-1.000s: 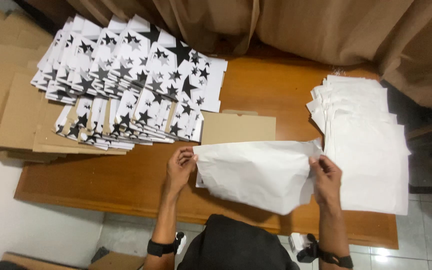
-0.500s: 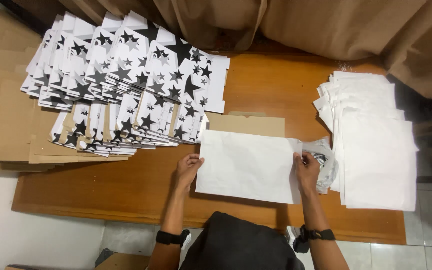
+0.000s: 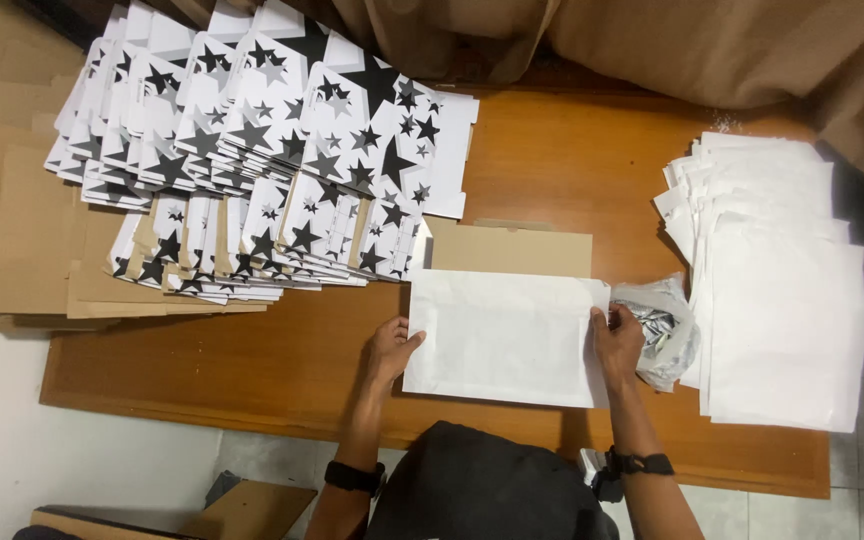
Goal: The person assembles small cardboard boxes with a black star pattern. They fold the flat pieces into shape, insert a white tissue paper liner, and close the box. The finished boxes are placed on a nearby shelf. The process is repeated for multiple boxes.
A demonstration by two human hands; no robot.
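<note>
On the wooden table (image 3: 552, 180), both hands, left (image 3: 392, 348) and right (image 3: 617, 340), press flat on a white sheet's (image 3: 507, 338) edges.

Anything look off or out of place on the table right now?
One thing: a crumpled clear plastic bag lies loose between the white sheet and the stack of white sheets, wedged against the right hand. The star-printed flats are fanned unevenly, but nothing looks torn or spilled.

white sheet (image 3: 505, 338) now flat on table (image 3: 572, 180), hands lowered
</note>
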